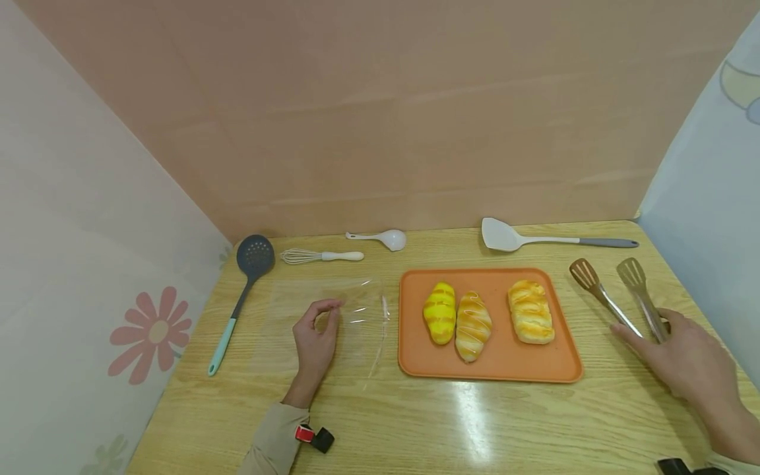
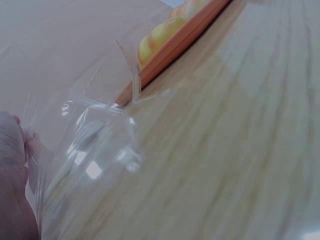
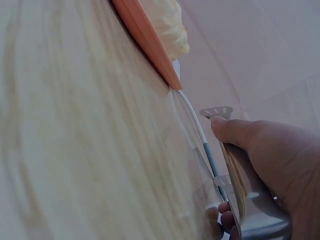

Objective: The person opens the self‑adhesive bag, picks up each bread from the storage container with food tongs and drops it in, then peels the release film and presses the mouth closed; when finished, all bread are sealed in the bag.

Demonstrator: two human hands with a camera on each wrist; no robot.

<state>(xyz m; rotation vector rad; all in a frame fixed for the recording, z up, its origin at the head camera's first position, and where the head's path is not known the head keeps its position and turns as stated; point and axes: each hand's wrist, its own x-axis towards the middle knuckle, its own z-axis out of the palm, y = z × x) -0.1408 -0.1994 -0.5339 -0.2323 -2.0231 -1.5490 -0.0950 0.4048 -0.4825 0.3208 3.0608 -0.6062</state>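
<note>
My left hand (image 1: 316, 346) pinches the upper layer of a clear plastic bag (image 1: 276, 330) between thumb and fingertips. The bag's film (image 2: 85, 165) rises off the table in the left wrist view, where fingers show only at the left edge. On the right, my right hand (image 1: 695, 359) grips metal tongs (image 1: 652, 318), thumb on one arm and fingers on the other. The tongs' slotted ends stand apart with nothing between them. Between the hands lies an orange tray (image 1: 493, 368) bearing a yellow bread roll (image 1: 440, 313), a drizzled bread roll (image 1: 474, 326) and a wider bread (image 1: 530, 312).
A slotted skimmer (image 1: 243, 293) with a mint handle lies at the far left. Along the back edge are a whisk (image 1: 323, 256), a white ladle (image 1: 388, 239) and a white spatula (image 1: 505, 236) with a grey handle. Walls bound the table (image 1: 404, 422) behind and at both sides.
</note>
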